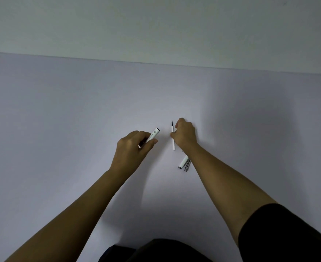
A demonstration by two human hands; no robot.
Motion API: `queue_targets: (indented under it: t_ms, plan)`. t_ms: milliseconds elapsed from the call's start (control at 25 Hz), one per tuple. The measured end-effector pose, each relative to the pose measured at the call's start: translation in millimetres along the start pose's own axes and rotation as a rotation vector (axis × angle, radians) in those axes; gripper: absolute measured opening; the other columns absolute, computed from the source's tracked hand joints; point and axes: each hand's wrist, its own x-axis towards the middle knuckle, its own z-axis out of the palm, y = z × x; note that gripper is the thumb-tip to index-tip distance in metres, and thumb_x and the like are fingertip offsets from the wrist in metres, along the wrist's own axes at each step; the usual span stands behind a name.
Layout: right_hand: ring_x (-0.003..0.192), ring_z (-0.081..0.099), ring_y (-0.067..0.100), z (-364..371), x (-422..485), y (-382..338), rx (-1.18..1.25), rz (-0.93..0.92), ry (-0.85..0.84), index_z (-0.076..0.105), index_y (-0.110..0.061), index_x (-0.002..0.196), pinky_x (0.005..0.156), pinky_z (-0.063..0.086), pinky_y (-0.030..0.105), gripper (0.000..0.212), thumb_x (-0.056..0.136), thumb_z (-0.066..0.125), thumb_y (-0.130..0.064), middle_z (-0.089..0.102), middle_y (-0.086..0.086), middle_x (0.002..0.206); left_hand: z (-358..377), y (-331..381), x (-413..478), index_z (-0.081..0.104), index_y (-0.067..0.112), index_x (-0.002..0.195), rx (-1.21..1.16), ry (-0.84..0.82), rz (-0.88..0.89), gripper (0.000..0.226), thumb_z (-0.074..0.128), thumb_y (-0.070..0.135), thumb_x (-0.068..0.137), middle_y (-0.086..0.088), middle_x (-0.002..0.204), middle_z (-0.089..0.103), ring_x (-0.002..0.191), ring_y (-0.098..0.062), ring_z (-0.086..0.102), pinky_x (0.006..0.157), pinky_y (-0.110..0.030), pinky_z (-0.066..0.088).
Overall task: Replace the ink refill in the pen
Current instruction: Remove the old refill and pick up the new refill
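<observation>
My left hand (132, 148) grips a white pen barrel (153, 134) with small dark print; its open end points up and to the right. My right hand (185, 135) pinches a thin white ink refill (173, 136) with a dark tip pointing away from me, its lower end near the table. The two hands are a short gap apart. A white pen part (183, 162) and a grey clipped cap (187, 165) lie side by side on the table, partly under my right wrist.
The pale lavender table (80, 110) runs back to a plain wall. My dark sleeve (288, 233) and dark clothing (156, 250) fill the bottom edge.
</observation>
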Motion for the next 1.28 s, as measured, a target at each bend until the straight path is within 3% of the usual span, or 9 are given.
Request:
queue_targets:
  t_ms: [120, 240, 360, 520, 760, 960, 1120, 1280]
  plan:
    - [0.099, 0.063, 0.033, 2, 0, -4, 0.069, 0.009, -0.032, 0.057, -0.002, 0.108, 0.076, 0.047, 0.031, 0.033, 0.077, 0.067, -0.009, 0.066, 0.018, 0.107, -3, -2, -1, 0.066, 0.008, 0.081, 0.001, 0.005, 0.007, 0.031, 0.058, 0.037, 0.082, -0.007, 0.068, 0.065, 0.059, -0.023, 0.057, 0.052, -0.041, 0.052]
    - [0.103, 0.064, 0.026, -5, -1, -10, 0.279, 0.108, -0.058, 0.065, -0.007, 0.110, 0.090, 0.048, 0.032, 0.035, 0.076, 0.068, -0.015, 0.069, 0.011, 0.109, -6, -1, 0, 0.067, 0.007, 0.082, 0.013, 0.011, 0.002, 0.024, 0.063, 0.030, 0.081, -0.007, 0.070, 0.066, 0.060, -0.023, 0.059, 0.054, -0.042, 0.053]
    - [0.079, 0.066, 0.015, -27, -15, -19, 0.738, 0.140, -0.135, 0.071, -0.012, 0.091, 0.081, 0.053, 0.033, 0.013, 0.079, 0.065, -0.012, 0.069, 0.003, 0.081, -10, -4, 1, 0.067, 0.007, 0.086, 0.025, 0.013, -0.032, 0.022, 0.063, 0.028, 0.082, -0.008, 0.075, 0.068, 0.064, -0.023, 0.061, 0.058, -0.043, 0.053]
    - [0.080, 0.067, 0.011, -68, -47, -21, 1.099, 0.040, -0.100, 0.067, -0.018, 0.085, 0.072, 0.053, 0.019, 0.008, 0.084, 0.064, -0.011, 0.068, 0.000, 0.082, -7, 3, -4, 0.067, 0.005, 0.093, 0.015, -0.033, -0.085, 0.012, 0.064, 0.013, 0.085, -0.012, 0.080, 0.067, 0.071, -0.027, 0.060, 0.066, -0.047, 0.053]
    - [0.076, 0.069, 0.005, -101, -83, -13, 1.185, -0.015, -0.055, 0.066, -0.018, 0.088, 0.076, 0.054, 0.019, 0.009, 0.086, 0.062, -0.010, 0.069, 0.002, 0.087, -3, 23, -12, 0.068, 0.010, 0.097, 0.028, -0.083, -0.066, 0.013, 0.063, 0.014, 0.085, -0.008, 0.084, 0.068, 0.076, -0.024, 0.063, 0.071, -0.036, 0.049]
    - [0.081, 0.069, 0.007, -112, -100, -16, 1.159, -0.064, -0.057, 0.066, -0.019, 0.088, 0.082, 0.053, 0.022, 0.010, 0.086, 0.062, -0.009, 0.070, 0.001, 0.087, -7, 39, -17, 0.068, 0.011, 0.100, 0.074, -0.090, 0.020, 0.016, 0.063, 0.016, 0.085, -0.009, 0.084, 0.068, 0.075, -0.024, 0.062, 0.070, -0.039, 0.050]
    - [0.079, 0.070, 0.006, -113, -109, -19, 1.124, -0.097, -0.050, 0.066, -0.019, 0.089, 0.079, 0.053, 0.022, 0.009, 0.085, 0.064, -0.011, 0.071, 0.000, 0.087, -13, 49, -14, 0.068, 0.010, 0.102, 0.090, -0.052, 0.106, 0.018, 0.064, 0.016, 0.085, -0.010, 0.083, 0.070, 0.072, -0.025, 0.063, 0.068, -0.041, 0.052]
    - [0.083, 0.070, 0.009, -113, -117, -23, 1.093, -0.119, -0.127, 0.066, -0.018, 0.090, 0.077, 0.052, 0.021, 0.005, 0.087, 0.062, -0.016, 0.070, 0.000, 0.089, -19, 56, -13, 0.065, 0.018, 0.109, 0.114, -0.028, 0.069, 0.024, 0.064, 0.024, 0.086, -0.004, 0.087, 0.075, 0.073, -0.024, 0.068, 0.069, -0.033, 0.049]
